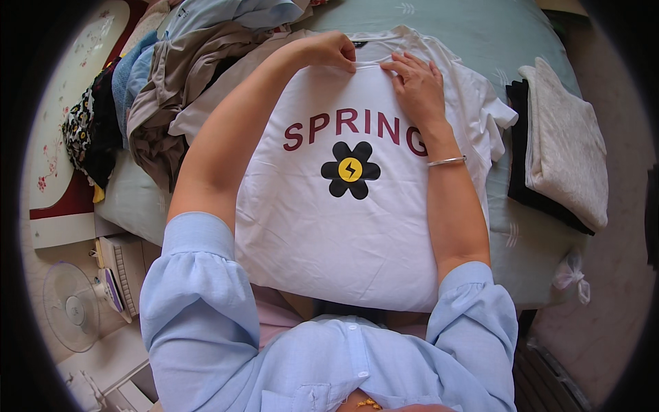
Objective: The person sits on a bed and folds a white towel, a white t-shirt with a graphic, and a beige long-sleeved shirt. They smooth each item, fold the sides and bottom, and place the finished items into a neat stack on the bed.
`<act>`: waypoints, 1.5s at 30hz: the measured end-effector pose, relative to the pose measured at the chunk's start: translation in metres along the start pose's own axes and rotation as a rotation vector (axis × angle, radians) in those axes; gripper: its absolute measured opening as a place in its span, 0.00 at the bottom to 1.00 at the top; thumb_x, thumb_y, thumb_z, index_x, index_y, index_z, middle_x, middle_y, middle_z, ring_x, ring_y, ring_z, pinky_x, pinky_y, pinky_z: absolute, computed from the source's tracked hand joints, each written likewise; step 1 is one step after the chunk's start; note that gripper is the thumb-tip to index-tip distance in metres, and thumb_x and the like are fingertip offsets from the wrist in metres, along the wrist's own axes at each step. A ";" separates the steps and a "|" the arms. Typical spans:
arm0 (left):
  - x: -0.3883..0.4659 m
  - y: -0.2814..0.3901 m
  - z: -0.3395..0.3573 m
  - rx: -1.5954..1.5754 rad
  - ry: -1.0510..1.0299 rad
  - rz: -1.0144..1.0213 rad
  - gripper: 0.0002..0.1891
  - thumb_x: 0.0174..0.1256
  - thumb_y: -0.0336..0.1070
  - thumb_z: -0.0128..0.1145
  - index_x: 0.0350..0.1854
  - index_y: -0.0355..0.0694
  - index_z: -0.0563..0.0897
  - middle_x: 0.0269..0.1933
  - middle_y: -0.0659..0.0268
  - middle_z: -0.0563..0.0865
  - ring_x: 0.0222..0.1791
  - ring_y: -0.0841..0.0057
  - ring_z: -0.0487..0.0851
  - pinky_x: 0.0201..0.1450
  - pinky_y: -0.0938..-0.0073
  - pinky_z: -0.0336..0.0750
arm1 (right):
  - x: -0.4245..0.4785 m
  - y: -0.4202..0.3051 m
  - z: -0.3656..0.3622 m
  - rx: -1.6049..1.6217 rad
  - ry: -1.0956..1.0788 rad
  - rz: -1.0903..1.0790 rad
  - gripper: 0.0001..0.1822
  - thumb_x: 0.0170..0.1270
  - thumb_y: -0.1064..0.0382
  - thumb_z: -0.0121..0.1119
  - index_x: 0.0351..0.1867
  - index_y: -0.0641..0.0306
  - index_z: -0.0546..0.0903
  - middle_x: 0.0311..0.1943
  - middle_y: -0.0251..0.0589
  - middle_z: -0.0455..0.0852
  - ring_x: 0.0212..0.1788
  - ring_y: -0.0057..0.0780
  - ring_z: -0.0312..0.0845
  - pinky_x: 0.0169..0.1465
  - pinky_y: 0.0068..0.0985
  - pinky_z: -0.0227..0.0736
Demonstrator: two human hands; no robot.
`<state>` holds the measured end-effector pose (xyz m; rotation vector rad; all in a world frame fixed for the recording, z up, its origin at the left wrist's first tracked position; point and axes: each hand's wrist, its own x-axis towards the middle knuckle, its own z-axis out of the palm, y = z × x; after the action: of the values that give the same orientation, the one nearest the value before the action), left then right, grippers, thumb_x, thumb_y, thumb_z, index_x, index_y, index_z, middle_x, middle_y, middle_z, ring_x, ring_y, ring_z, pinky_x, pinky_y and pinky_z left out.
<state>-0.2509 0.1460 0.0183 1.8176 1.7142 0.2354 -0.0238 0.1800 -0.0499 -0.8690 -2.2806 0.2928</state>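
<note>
A white T-shirt (329,242) lies spread front side up before me, its neckline at the far end. Dark red lettering arches across its chest over a black flower print (338,186) with a yellow centre. My left hand (329,50) pinches the left part of the front neckband between thumb and fingers. At the right part of the neckband, my right hand (418,87) rests palm down with its fingers apart, the fingertips touching the fabric. Just beyond both hands, the back of the collar shows a dark label (360,45).
Under the shirt is a bed with a pale green sheet (520,268). Loose clothes (180,77) are heaped at the left. Folded garments (564,149) sit at the right edge, above a knotted plastic bag (572,277). An electric fan (72,307) stands at lower left.
</note>
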 end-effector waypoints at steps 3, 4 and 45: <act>-0.003 -0.002 -0.003 0.012 -0.018 0.007 0.11 0.56 0.37 0.66 0.35 0.34 0.84 0.31 0.66 0.86 0.32 0.79 0.81 0.39 0.78 0.75 | 0.001 -0.001 0.000 0.007 0.001 0.003 0.11 0.65 0.59 0.54 0.45 0.44 0.86 0.56 0.30 0.83 0.67 0.25 0.68 0.72 0.42 0.47; -0.005 -0.003 -0.004 0.007 -0.017 0.011 0.11 0.57 0.37 0.66 0.35 0.34 0.84 0.30 0.66 0.85 0.32 0.79 0.81 0.39 0.78 0.75 | 0.001 -0.002 0.000 0.009 0.001 0.004 0.11 0.65 0.59 0.54 0.44 0.44 0.86 0.56 0.30 0.83 0.67 0.25 0.68 0.72 0.42 0.47; -0.073 -0.065 0.067 0.438 0.679 -0.175 0.36 0.71 0.61 0.39 0.74 0.43 0.60 0.76 0.63 0.59 0.76 0.71 0.55 0.77 0.63 0.45 | 0.001 0.000 -0.001 -0.115 -0.113 -0.020 0.20 0.68 0.59 0.47 0.59 0.48 0.78 0.65 0.30 0.74 0.71 0.26 0.62 0.75 0.40 0.43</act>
<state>-0.2806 0.0537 -0.0493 2.0106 2.5459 0.4738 -0.0244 0.1806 -0.0485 -0.9080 -2.4292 0.2080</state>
